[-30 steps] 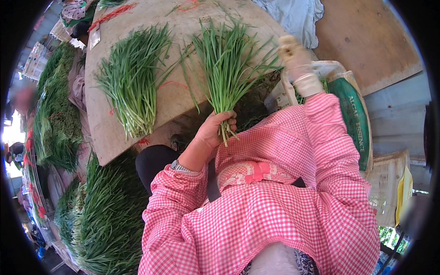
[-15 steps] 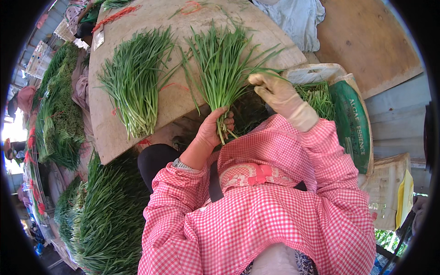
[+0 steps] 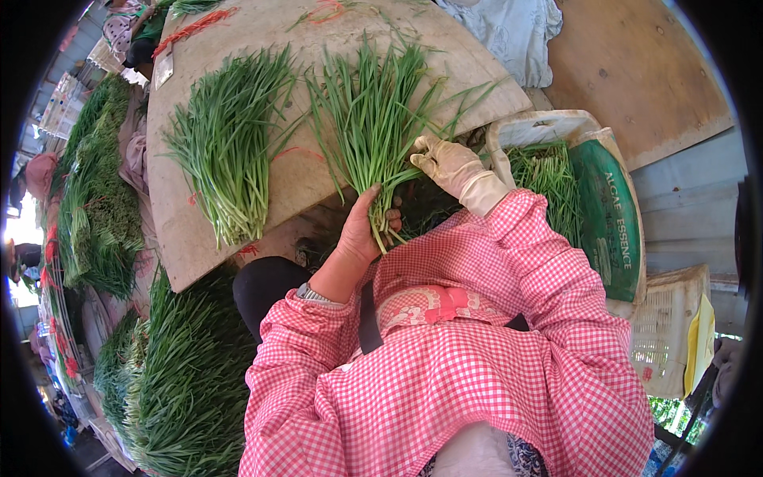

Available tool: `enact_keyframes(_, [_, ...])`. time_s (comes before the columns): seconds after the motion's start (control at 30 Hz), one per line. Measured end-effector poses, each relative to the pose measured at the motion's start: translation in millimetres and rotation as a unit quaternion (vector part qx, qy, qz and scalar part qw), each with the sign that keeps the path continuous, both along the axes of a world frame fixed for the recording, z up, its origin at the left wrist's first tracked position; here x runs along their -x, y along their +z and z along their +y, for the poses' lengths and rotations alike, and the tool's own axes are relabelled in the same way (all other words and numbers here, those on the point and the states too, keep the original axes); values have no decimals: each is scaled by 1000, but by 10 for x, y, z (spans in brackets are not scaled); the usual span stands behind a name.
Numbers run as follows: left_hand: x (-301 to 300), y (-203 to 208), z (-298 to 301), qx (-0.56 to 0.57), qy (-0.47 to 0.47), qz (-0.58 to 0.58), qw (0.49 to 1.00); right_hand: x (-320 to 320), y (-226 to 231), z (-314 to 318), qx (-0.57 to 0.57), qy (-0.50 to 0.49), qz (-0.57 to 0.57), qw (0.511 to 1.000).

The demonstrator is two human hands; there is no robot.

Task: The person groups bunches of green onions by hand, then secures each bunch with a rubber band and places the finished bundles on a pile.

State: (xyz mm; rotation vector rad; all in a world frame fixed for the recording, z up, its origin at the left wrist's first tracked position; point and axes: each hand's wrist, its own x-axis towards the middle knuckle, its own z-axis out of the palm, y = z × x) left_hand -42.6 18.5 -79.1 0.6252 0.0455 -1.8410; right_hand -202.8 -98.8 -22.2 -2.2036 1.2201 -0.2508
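My bare left hand (image 3: 359,232) is wrapped round the pale stem ends of a bunch of garlic chives (image 3: 372,119). The bunch's green blades fan away from me over the near edge of the table (image 3: 469,63). At its right side is my gloved right hand (image 3: 455,167), with thumb and fingers drawn together close to the outer blades. Whatever those fingertips may pinch is too small to make out. To the left, a second bunch of chives (image 3: 232,131) lies on the table, its cut ends toward me.
A white crate (image 3: 544,125) with a green panel (image 3: 608,219) stands at right, chives (image 3: 547,183) inside. Large chive heaps (image 3: 191,381) lie lower left, with more greens (image 3: 99,199) beyond. Red ties (image 3: 195,30) and a pale cloth (image 3: 509,36) lie farther off. Another person (image 3: 127,24) is at far left.
My right hand has moved left and slightly toward me, closer to the bunch. The left hand still grips the stems; the bunch has tilted slightly left.
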Motion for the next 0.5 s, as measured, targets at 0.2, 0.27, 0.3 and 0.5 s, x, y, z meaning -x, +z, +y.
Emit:
enact_keyframes(0.2, [-10, -9, 19, -2, -1, -13, 1000, -85, 122, 9, -18, 0, 57, 998])
enact_keyframes(0.27, [3, 8, 31, -22, -6, -42, 999, -111, 57, -11, -50, 19, 86, 995])
enact_keyframes(0.3, [7, 15, 37, -32, -8, -56, 998, -123, 16, -23, -66, 28, 100, 992])
enact_keyframes(0.5, [-7, -34, 40, -34, -21, -68, 997, -130, -142, -166, -109, 7, 27, 994])
